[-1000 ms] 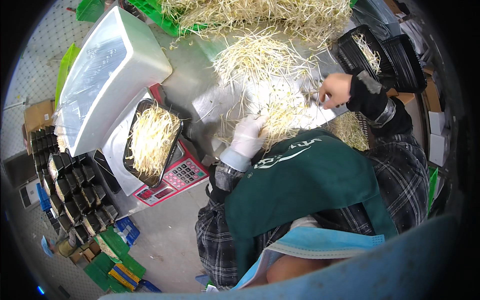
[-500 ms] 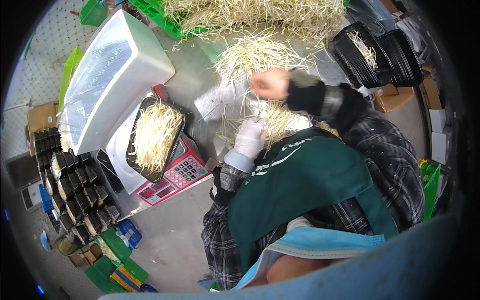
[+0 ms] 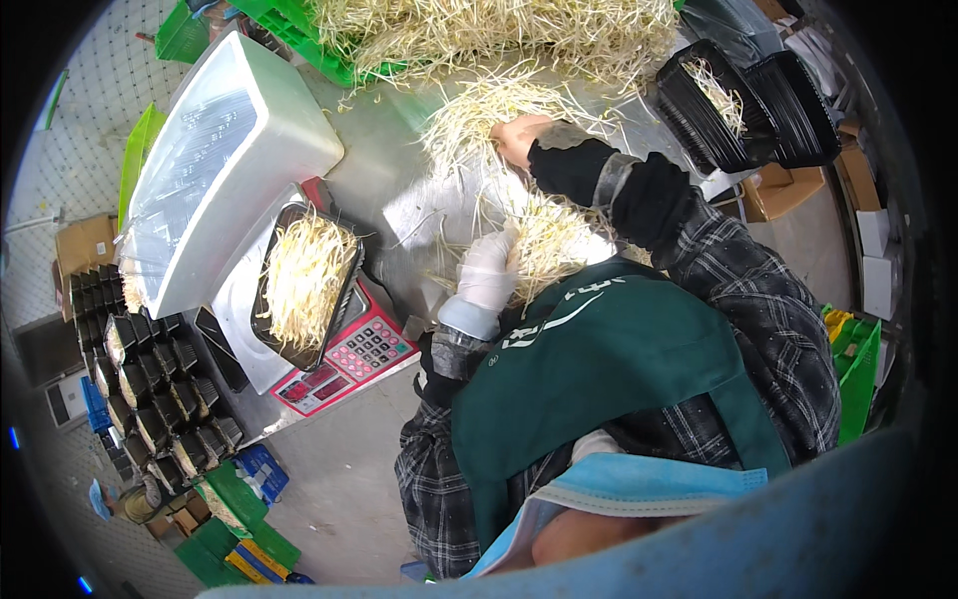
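Note:
My left hand (image 3: 487, 272), in a white glove, is closed at the left side of a near pile of bean sprouts (image 3: 551, 238) by my green apron; some sprouts are in its fingers. Bare and curled, my right hand (image 3: 518, 140) grips sprouts at the near edge of a farther heap of bean sprouts (image 3: 489, 105). Its fingertips are partly hidden. To the left, a black tray (image 3: 344, 302) heaped with sprouts rests tilted on a red and white weighing scale (image 3: 361, 344).
A white foam box (image 3: 289, 135) with clear film stands behind the scale. Bulk sprouts fill a green crate (image 3: 299, 35) at the back. Black trays (image 3: 793, 110), one holding a few sprouts, lie at the right. Packed black trays (image 3: 155, 369) are stacked at the far left.
My right hand has moved slightly left and away from me, onto the farther heap. My left hand stays by the near pile, shifted a little left. The tray on the scale stays put.

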Motion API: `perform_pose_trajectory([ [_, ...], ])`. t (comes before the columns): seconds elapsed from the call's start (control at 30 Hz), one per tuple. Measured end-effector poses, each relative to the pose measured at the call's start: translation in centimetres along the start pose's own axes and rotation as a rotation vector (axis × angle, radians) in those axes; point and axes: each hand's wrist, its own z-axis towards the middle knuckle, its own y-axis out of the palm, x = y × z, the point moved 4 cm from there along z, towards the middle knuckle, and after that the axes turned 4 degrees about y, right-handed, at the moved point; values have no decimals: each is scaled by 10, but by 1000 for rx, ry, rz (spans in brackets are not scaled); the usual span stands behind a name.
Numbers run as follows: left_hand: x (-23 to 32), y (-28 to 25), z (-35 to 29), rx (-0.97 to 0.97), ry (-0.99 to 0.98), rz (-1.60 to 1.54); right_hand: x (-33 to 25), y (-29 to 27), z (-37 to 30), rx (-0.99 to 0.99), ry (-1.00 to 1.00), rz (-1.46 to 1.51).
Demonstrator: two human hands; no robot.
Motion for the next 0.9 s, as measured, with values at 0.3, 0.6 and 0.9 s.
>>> perform_pose_trajectory([
  [0.3, -3, -30, 0, 235, -225, -376, 82, -109, -92, 11, 51, 714],
  [0.6, -9, -29, 19, 171, 102, 38, 87, -38, -160, -62, -117, 262],
  [0.9, -65, -39, 20, 171, -297, -224, 33, -23, -73, 163, -336, 491],
])
